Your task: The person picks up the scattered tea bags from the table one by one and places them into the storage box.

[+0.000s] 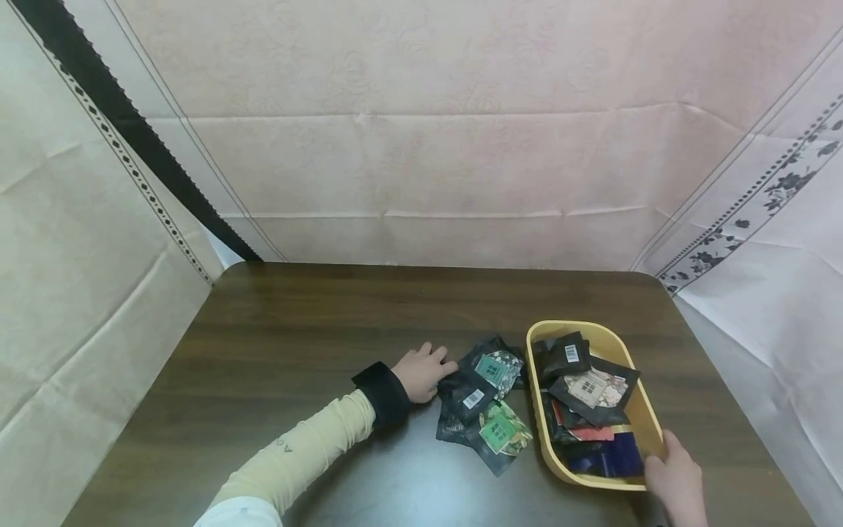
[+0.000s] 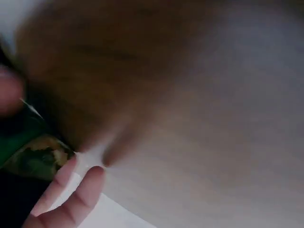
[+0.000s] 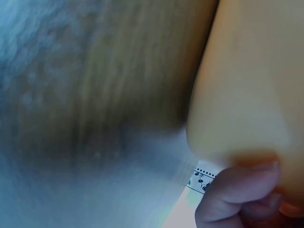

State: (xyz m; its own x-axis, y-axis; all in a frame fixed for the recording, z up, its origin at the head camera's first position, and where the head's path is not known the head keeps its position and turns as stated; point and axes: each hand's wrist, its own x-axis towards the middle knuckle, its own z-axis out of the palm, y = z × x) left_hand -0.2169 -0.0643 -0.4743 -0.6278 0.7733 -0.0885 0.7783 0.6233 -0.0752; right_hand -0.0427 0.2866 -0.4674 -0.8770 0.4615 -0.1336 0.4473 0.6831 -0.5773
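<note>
Relaxed, slightly bent fingers of my left hand [image 1: 420,373] reach the left edge of a small pile of black packets. The pile includes a packet with a green label [image 1: 498,432], one with a teal label [image 1: 498,368] and one showing a white barcode [image 1: 471,397]. In the left wrist view, a green and black packet [image 2: 35,159] lies beside the spread fingers [image 2: 88,192]. My right hand [image 1: 678,479] grips the near right corner of a yellow plastic basket [image 1: 579,479], with the thumb against its wall in the right wrist view.
Inside the basket lie several packets, among them a black one with a pale label [image 1: 596,388] and a dark blue one [image 1: 619,457]. Both stand on a dark wooden table [image 1: 329,322]. Pale patterned cloth [image 1: 428,168] hangs behind and at the sides.
</note>
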